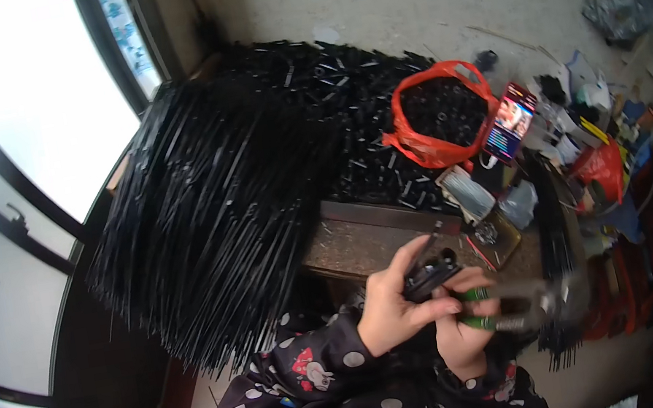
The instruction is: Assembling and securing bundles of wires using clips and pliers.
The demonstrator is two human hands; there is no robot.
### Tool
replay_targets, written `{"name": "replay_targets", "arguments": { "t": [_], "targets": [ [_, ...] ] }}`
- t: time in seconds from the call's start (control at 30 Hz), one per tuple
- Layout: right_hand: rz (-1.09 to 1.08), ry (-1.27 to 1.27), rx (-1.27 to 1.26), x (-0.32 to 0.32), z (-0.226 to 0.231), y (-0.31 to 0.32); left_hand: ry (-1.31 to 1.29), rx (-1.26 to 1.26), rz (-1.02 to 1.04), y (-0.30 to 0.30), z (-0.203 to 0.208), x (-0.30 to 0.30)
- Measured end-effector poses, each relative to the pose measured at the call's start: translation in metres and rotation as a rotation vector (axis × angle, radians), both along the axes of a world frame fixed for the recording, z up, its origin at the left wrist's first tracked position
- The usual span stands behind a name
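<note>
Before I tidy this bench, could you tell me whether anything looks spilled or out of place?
Yes: small black tube pieces lie scattered loose across the bench around the red plastic bag, which is full of similar black pieces. A lit phone leans propped among the clutter beside it.

Free room: bare tabletop strip [367, 242] at 12 o'clock of hands, only open lane. 9–11 o'clock blocked by fanned bundle of black rods [209, 214]. 12–1 o'clock farther out: heap of black parts [344, 99], red bag [441, 116], phone [510, 122]. 3 o'clock: clutter pile [601, 160], upright black rods [555, 253] close.
</note>
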State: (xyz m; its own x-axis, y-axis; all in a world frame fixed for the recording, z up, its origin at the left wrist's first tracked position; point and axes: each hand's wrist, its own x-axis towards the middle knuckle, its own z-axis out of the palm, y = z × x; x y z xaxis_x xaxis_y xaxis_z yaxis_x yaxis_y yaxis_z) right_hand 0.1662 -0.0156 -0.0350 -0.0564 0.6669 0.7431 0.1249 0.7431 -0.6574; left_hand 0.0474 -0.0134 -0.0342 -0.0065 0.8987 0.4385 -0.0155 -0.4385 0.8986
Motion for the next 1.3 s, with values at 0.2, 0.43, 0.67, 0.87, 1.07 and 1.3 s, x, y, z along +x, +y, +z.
{"name": "replay_targets", "arguments": {
  "t": [0.2, 0.43, 0.67, 0.87, 1.07, 1.3],
  "targets": [
    [0.004, 0.155, 0.052, -0.002, -0.018, 0.002, -0.141, -0.087, -0.255, 0.001, -0.006, 0.005],
    [0.32, 0.364, -0.575, 0.007, 0.001, 0.01, 0.016, -0.022, -0.406, 0.002, 0.014, -0.028],
    [0.548, -0.398, -1.088, 0.061, 0.011, -0.02, -0.379, -0.031, -0.296, 0.021, 0.011, -0.067],
    [0.767, -0.271, -0.926, 0.049, 0.005, -0.017, -0.147, -0.188, -0.155, 0.01, 0.029, -0.056],
    [1.042, -0.117, -1.363, 0.065, 0.019, -0.012, -0.132, -0.075, -0.094, 0.004, 0.025, -0.046],
    [0.306, -0.757, -0.778, 0.059, 0.012, -0.023, -0.058, -0.095, 0.039, 0.01, 0.013, -0.038]
  ]
}}
